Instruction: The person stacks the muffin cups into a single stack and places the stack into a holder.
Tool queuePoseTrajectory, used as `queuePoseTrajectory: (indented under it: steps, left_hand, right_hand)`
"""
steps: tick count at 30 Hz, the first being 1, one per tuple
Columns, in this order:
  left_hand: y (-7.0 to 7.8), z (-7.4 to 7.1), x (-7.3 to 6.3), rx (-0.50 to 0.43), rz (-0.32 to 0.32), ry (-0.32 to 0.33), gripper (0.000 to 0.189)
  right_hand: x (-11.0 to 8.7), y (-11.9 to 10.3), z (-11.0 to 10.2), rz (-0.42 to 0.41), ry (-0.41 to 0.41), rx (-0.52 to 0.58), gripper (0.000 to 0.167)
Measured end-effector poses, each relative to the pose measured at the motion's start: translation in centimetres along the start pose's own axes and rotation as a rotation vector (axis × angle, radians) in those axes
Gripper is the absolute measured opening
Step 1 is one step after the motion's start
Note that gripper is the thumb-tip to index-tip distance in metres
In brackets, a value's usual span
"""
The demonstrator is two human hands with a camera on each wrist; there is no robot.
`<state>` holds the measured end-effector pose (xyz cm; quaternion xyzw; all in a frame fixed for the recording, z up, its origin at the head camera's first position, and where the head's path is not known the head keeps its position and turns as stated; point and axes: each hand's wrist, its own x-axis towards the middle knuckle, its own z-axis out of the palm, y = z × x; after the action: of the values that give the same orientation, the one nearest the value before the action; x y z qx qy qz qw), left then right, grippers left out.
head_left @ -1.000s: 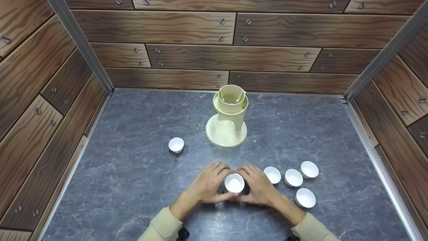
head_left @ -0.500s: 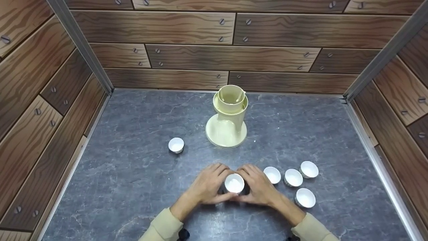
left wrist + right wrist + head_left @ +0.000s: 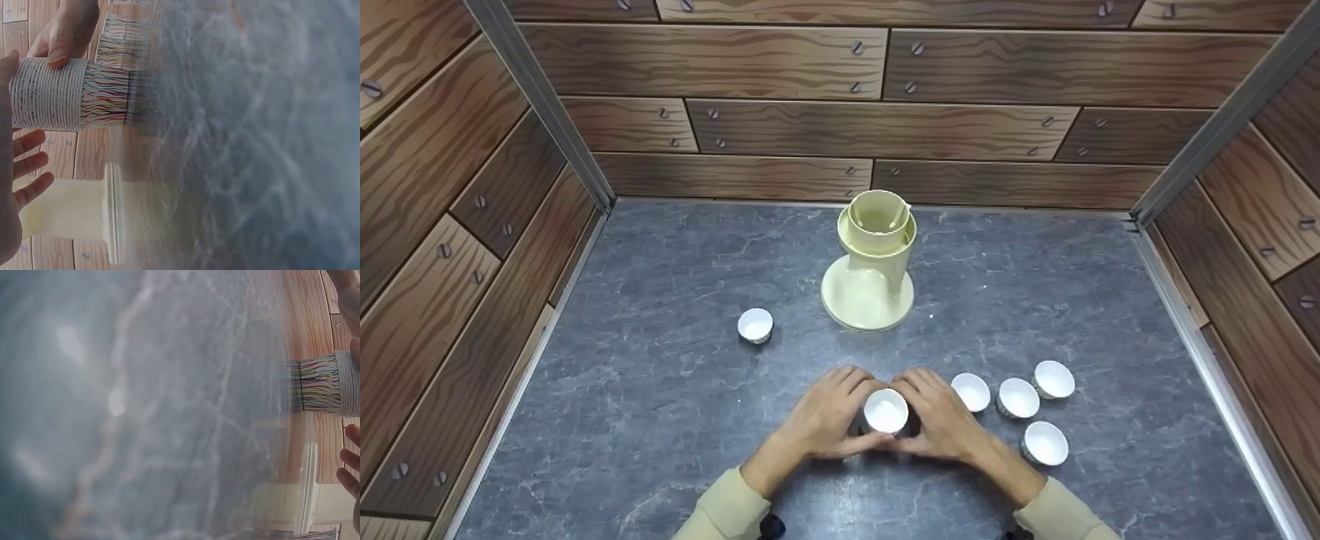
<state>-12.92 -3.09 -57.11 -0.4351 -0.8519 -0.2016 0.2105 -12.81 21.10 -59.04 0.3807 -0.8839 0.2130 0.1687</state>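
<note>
A tall stack of nested paper cups (image 3: 886, 411) stands upright on the table, white inside. Its lowest cup shows coloured wavy lines, and many close rims rise above it in the left wrist view (image 3: 50, 95). My left hand (image 3: 826, 411) holds the stack's left side, thumb in front and fingers around the far side. From the right, my right hand (image 3: 941, 416) holds it in mirror fashion, and the two thumbs meet in front. In the right wrist view, the cup stack (image 3: 322, 385) is partly cut off by the frame edge.
A pale yellow stand (image 3: 868, 296) with a round base and an upright double tube is beyond the hands. One white cup (image 3: 755, 325) sits to the left. Several more, including a near cup (image 3: 1045, 443), stand right of my right hand. Wood-patterned walls (image 3: 780, 127) enclose the table.
</note>
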Motion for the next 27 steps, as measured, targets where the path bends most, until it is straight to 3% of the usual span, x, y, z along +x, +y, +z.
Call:
queuePoseTrajectory:
  steps: [15,27]
  left_hand:
    - [-0.9,-0.9,-1.0,-0.001,-0.009,-0.002,0.066]
    - [-2.1,-2.0,-2.1,0.075,-0.065,-0.071,0.075]
  right_hand:
    - [0.2,-0.2,-0.2,0.003,-0.009,0.0,0.073]
    - [0.1,-0.3,-0.3,0.012,-0.001,0.004,0.076]
